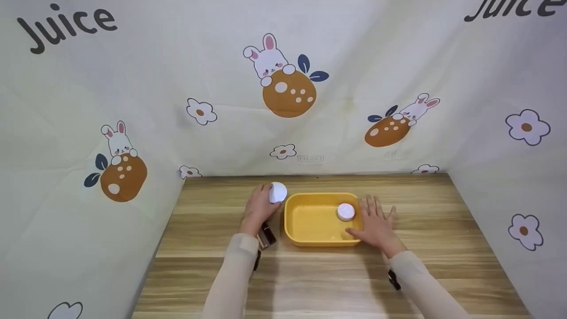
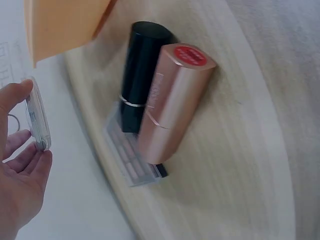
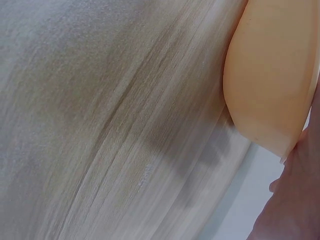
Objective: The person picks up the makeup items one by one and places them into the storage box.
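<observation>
My left hand (image 1: 260,206) pinches a round, flat white compact (image 1: 278,192) between thumb and fingers, just left of the yellow bin (image 1: 290,241). In the left wrist view the compact (image 2: 38,114) appears edge-on, its rim pale and glossy. A round white-lidded jar (image 1: 346,212) stands inside the bin near its right wall. My right hand (image 1: 376,226) rests at the bin's right rim, fingers spread and thumb reaching over the edge. In the right wrist view, the bin's outer wall (image 3: 272,75) partly hides that hand's fingers.
Below my left hand lie a black lipstick tube (image 2: 142,75), a rose-gold lipstick tube (image 2: 175,100) and a clear-lidded palette (image 2: 125,160), close together on the wooden table (image 1: 438,230). A patterned cloth (image 1: 345,133) stands behind the table and along its sides.
</observation>
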### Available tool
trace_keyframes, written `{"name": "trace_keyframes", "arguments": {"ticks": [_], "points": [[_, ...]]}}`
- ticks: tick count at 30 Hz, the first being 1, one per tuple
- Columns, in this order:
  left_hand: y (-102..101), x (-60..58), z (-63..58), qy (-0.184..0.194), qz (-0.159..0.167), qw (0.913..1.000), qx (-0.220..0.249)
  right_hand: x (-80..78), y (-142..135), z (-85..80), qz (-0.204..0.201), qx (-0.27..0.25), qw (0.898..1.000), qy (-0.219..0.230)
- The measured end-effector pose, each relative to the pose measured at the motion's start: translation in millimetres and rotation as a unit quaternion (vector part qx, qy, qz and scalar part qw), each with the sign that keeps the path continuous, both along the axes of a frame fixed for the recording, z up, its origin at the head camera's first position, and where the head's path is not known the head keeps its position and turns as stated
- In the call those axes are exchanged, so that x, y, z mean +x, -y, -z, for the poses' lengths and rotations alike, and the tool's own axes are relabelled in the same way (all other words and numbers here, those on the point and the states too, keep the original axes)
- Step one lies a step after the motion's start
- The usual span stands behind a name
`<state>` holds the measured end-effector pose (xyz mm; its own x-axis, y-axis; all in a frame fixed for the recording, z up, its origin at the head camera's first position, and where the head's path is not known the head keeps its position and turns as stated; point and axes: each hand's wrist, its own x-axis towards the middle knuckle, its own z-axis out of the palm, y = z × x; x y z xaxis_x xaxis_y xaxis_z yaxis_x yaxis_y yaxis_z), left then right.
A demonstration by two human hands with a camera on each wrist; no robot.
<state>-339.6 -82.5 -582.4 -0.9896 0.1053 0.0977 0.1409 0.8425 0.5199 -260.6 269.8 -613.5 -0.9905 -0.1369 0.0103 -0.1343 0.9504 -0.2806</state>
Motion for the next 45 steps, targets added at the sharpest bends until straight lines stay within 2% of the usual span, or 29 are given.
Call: {"name": "trace_keyframes", "arguments": {"ticks": [6,13,24,45], "points": [[-11.7,1.7,-12.8,-0.018,0.017,0.9997,0.000,0.1,-0.6,0.7,-0.001,0.005,1.000,0.001],[-27.1,4.2,-20.0,-0.025,0.048,0.9984,0.019,-0.5,-0.4,1.0,0.002,0.008,1.000,-0.002],[-51.1,6.9,-18.2,-0.043,0.085,0.9952,0.024,-0.9,-0.9,-0.3,-0.003,0.012,1.000,0.000],[-86.0,16.4,-11.7,0.003,0.125,0.9921,0.007,-2.2,0.6,2.7,0.002,0.013,1.000,0.001]]}}
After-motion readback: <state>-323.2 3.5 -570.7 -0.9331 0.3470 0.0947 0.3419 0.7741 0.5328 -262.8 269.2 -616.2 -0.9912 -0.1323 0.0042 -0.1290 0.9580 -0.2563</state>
